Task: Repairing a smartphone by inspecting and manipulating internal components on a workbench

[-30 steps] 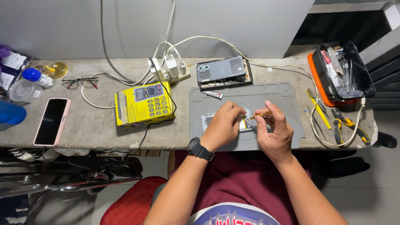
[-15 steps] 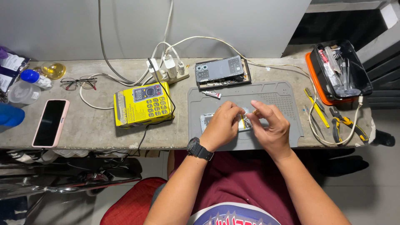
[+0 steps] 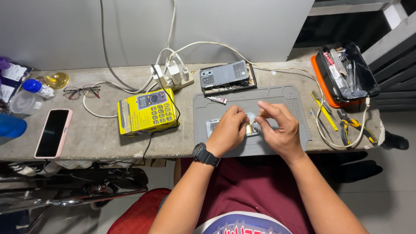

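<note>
Both hands are working over the opened phone (image 3: 251, 128) on the grey mat (image 3: 294, 99): left hand (image 3: 229, 130) is pressing it down, curled; right hand (image 3: 279, 125) is pinching something tiny just above its right end.

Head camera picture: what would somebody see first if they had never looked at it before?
Probably the two hands in the middle, the left hand and right hand, meeting over an opened phone on a grey mat. Next, the bright yellow meter box to their left, and the black-and-orange tool tray at the far right.
</note>
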